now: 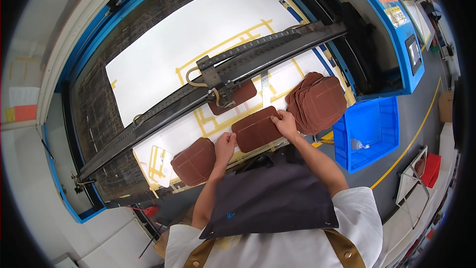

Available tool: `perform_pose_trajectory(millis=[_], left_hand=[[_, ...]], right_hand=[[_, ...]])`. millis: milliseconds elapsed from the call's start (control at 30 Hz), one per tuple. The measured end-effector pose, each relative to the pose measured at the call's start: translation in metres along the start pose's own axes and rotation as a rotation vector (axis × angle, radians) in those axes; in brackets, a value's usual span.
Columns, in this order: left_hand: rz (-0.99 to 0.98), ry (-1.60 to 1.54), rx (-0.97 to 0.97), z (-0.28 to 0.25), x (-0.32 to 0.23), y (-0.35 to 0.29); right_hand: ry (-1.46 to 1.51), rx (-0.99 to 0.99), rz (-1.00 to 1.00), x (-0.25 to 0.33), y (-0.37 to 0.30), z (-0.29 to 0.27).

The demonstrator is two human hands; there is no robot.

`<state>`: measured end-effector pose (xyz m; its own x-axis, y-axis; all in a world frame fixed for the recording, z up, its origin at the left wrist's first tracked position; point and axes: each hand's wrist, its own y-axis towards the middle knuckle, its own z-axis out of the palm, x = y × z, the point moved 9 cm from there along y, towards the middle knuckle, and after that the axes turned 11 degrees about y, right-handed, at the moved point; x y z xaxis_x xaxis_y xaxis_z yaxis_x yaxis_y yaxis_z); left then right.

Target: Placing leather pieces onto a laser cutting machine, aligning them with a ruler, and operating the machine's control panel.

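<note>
A dark brown, round-cornered panel (257, 129), like leather or cloth, lies before me at the near edge of a white sheet. My left hand (226, 145) is closed, its fingertips pinching the panel's left edge. At the upper right corner, the fingers of my right hand (286, 124) grip the same panel. Just right of that hand is a fanned pile of similar brown panels (317, 103) with pale lines on them. A smaller pile of brown panels (195, 161) lies left of my left hand. Another brown panel (243, 97) sits partly hidden under the machine's head.
A black gantry beam (163, 114) with a cutting head (221, 94) crosses the bed diagonally, close beyond my hands. Yellow tape outlines mark the white sheet (163, 44). A white taped template (159, 165) lies at left. A blue crate (369, 141) holding a bottle stands at right.
</note>
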<state>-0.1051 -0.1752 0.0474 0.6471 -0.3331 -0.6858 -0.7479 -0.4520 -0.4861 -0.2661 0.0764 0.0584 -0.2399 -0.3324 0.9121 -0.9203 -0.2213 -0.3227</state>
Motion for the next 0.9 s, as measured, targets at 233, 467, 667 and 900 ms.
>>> perform_pose_trajectory(millis=[233,467,667,900], left_hand=[[-0.021,-0.009,0.005,0.0,-0.003,0.002],[-0.016,-0.047,-0.004,-0.001,0.009,0.004],[-0.027,-0.015,0.001,-0.004,0.005,0.004],[-0.045,-0.025,-0.009,-0.004,0.008,0.004]], right_hand=[[0.016,0.002,0.03,-0.014,0.004,0.001],[-0.001,-0.006,0.018,-0.002,-0.001,0.005],[-0.013,-0.001,0.032,0.0,-0.001,0.006],[0.031,-0.002,0.025,-0.016,0.003,0.009]])
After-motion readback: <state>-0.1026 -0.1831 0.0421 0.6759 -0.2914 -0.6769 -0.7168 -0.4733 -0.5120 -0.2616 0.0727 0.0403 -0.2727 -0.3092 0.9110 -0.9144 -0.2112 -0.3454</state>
